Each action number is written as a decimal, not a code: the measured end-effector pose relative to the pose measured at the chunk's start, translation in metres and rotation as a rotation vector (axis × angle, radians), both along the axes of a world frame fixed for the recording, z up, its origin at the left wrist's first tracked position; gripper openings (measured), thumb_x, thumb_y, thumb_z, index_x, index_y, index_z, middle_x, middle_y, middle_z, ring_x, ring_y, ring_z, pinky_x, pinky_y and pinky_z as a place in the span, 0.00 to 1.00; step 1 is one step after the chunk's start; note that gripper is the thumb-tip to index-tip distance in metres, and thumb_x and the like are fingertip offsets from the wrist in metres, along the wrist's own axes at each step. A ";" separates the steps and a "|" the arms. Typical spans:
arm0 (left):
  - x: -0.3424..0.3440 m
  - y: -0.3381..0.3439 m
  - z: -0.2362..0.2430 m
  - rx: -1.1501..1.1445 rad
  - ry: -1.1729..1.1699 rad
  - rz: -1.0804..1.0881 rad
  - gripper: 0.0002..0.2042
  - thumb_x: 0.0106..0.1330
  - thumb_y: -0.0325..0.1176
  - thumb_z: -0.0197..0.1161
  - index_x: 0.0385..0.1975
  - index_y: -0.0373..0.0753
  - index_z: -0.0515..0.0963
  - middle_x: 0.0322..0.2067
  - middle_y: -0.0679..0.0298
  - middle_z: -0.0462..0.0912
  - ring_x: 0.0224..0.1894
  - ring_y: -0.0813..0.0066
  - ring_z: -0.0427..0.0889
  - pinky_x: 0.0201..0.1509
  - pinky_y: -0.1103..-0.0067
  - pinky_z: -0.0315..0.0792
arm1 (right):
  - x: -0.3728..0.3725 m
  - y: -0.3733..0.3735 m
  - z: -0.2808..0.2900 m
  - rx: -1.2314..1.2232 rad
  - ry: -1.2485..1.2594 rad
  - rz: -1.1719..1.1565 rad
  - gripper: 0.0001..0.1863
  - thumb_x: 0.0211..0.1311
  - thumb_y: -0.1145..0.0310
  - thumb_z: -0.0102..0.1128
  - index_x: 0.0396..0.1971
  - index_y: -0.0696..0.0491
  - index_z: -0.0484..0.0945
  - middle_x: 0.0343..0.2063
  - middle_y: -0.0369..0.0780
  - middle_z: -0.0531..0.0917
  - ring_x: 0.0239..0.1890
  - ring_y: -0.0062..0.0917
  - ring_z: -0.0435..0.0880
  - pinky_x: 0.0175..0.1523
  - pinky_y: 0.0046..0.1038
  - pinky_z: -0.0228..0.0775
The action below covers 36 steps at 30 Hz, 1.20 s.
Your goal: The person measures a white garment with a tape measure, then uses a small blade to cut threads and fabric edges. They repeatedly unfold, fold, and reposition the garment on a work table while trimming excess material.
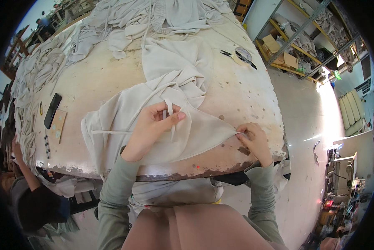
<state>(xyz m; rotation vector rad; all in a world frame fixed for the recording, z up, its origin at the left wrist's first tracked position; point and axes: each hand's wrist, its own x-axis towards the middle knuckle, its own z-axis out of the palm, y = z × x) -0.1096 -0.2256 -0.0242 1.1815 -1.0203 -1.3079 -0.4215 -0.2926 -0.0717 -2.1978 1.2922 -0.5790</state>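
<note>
A light grey-beige garment [199, 139] lies spread over the worn table [207, 58] in front of me. My left hand [166, 118] is closed, thumb against curled fingers, on a narrow fabric tie near the middle of the garment; the tie's loop rises above my fingers and an end hangs below them. At the right, my right hand [247, 137] pinches the garment's tapered corner between thumb and fingers. Another thin strip [105, 131] runs across the cloth left of my left hand.
A phone [52, 111] lies by a small board [57, 129] at left. Tape [243, 52] and dark scissors [232, 56] lie back right. Piled pale fabric [178, 14] covers the far and left edges. A co-worker [36, 204] is at lower left; shelving [299, 41] stands at right.
</note>
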 end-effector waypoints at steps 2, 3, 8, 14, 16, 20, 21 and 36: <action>0.003 -0.004 -0.002 -0.025 -0.011 0.048 0.06 0.61 0.32 0.65 0.31 0.36 0.77 0.25 0.77 0.73 0.29 0.92 0.66 0.31 0.89 0.60 | 0.001 -0.005 0.000 0.185 -0.121 -0.137 0.09 0.52 0.73 0.61 0.34 0.56 0.79 0.37 0.41 0.81 0.42 0.27 0.81 0.53 0.28 0.67; 0.004 -0.006 -0.004 -0.039 -0.023 0.070 0.06 0.61 0.31 0.65 0.30 0.36 0.76 0.25 0.77 0.73 0.28 0.92 0.66 0.31 0.89 0.60 | 0.005 -0.007 0.002 0.144 -0.264 -0.103 0.08 0.52 0.74 0.60 0.34 0.57 0.78 0.37 0.41 0.82 0.41 0.27 0.81 0.54 0.27 0.67; 0.010 -0.024 -0.019 -0.147 -0.192 0.182 0.07 0.61 0.32 0.64 0.29 0.36 0.75 0.23 0.77 0.71 0.25 0.92 0.64 0.28 0.90 0.58 | 0.053 -0.026 0.028 0.292 -0.939 0.123 0.08 0.55 0.73 0.62 0.34 0.58 0.76 0.39 0.42 0.80 0.42 0.27 0.80 0.53 0.34 0.72; 0.017 -0.029 -0.037 -0.176 -0.150 0.266 0.07 0.62 0.31 0.64 0.29 0.35 0.75 0.22 0.76 0.71 0.25 0.92 0.64 0.27 0.90 0.57 | 0.145 -0.047 0.026 0.726 -0.938 0.168 0.07 0.56 0.71 0.66 0.30 0.57 0.78 0.29 0.35 0.81 0.33 0.15 0.77 0.41 0.18 0.66; 0.020 -0.027 -0.038 -0.135 -0.140 0.283 0.07 0.62 0.31 0.63 0.30 0.35 0.75 0.23 0.76 0.71 0.25 0.91 0.64 0.28 0.90 0.58 | 0.161 -0.048 0.016 0.685 -0.845 0.184 0.08 0.57 0.69 0.66 0.30 0.57 0.78 0.26 0.33 0.80 0.30 0.11 0.74 0.36 0.16 0.64; 0.019 -0.024 -0.039 -0.072 -0.073 0.228 0.07 0.63 0.31 0.63 0.33 0.34 0.74 0.25 0.74 0.73 0.26 0.91 0.67 0.30 0.89 0.61 | 0.166 -0.042 -0.001 0.580 -0.716 0.196 0.10 0.56 0.66 0.67 0.28 0.57 0.78 0.22 0.30 0.79 0.24 0.09 0.72 0.30 0.14 0.62; 0.016 -0.023 -0.040 -0.069 -0.028 0.219 0.07 0.63 0.31 0.63 0.33 0.34 0.74 0.25 0.74 0.74 0.27 0.90 0.68 0.31 0.89 0.63 | 0.164 -0.039 -0.005 0.563 -0.671 0.161 0.10 0.56 0.66 0.67 0.28 0.57 0.78 0.22 0.30 0.79 0.23 0.09 0.72 0.29 0.14 0.62; 0.013 -0.020 -0.041 0.016 0.195 0.171 0.10 0.63 0.32 0.63 0.37 0.32 0.79 0.29 0.67 0.81 0.30 0.86 0.77 0.34 0.87 0.71 | 0.161 -0.022 0.000 0.642 -0.716 0.329 0.10 0.65 0.62 0.57 0.32 0.53 0.75 0.21 0.24 0.70 0.22 0.07 0.63 0.26 0.13 0.55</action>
